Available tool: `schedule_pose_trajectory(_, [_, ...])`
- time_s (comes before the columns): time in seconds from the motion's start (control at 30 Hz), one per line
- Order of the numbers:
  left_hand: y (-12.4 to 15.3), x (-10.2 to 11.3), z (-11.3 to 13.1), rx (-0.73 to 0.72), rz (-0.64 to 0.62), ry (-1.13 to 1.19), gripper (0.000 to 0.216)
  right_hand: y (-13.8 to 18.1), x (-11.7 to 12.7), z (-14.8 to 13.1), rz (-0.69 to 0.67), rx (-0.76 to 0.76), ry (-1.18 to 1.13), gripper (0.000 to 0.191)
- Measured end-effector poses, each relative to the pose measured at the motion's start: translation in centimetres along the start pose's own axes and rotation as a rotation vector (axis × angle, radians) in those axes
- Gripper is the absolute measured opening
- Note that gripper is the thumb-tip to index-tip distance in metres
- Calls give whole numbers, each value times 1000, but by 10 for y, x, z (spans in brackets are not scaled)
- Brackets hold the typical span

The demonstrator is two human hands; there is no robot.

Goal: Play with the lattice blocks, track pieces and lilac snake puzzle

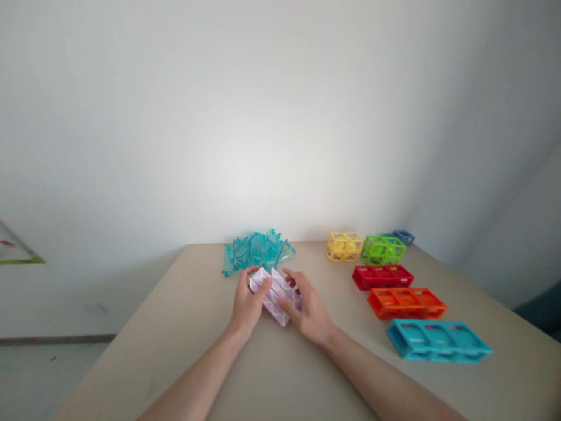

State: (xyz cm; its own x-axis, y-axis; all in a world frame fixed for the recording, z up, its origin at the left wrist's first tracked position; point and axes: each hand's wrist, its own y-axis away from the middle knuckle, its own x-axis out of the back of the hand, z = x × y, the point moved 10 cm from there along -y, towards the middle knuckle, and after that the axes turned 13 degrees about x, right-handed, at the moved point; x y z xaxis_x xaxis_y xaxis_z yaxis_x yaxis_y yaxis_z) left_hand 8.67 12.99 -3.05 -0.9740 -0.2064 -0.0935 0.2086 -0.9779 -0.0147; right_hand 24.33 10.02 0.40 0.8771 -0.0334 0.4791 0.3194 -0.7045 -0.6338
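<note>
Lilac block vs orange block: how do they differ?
Colour: the lilac block is pale purple, the orange block bright orange. Pattern: lilac block shows triangular openings, orange block rectangular ones. State: lilac block is gripped by left hand and right hand; orange block lies untouched to the right. Both are long open-frame pieces on the table.

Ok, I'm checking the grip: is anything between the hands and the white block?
Nothing visible: the left hand and right hand both hold the white block directly. The teal pile lies behind it, out of the way.
</note>
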Motion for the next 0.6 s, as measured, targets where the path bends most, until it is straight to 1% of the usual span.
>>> schedule_pose_trajectory(0.07, [-8,5,-4,49,-23,135,53,4,-9,18,-48,-139,-146,37])
schedule_pose_trajectory(0.1, [-12,6,-5,68,-41,183,52,6,-14,24,-82,-187,-195,34])
schedule_pose_trajectory(0.17, [-16,6,-8,96,-64,211,43,10,-23,30,-129,-242,-273,36])
schedule_pose_trajectory(0.27, [-13,-3,-11,108,-137,104,37,14,-28,38,-73,-335,-404,38])
schedule_pose_trajectory(0.37, [-4,-16,-9,85,-239,-48,41,15,-28,42,-25,-386,-466,39])
schedule_pose_trajectory(0.5, [6,-18,8,-29,-266,-160,48,15,-27,44,-32,-397,-447,35])
schedule_pose_trajectory(0.6, [11,-17,20,-114,-262,-219,48,14,-28,41,-54,-373,-439,31])
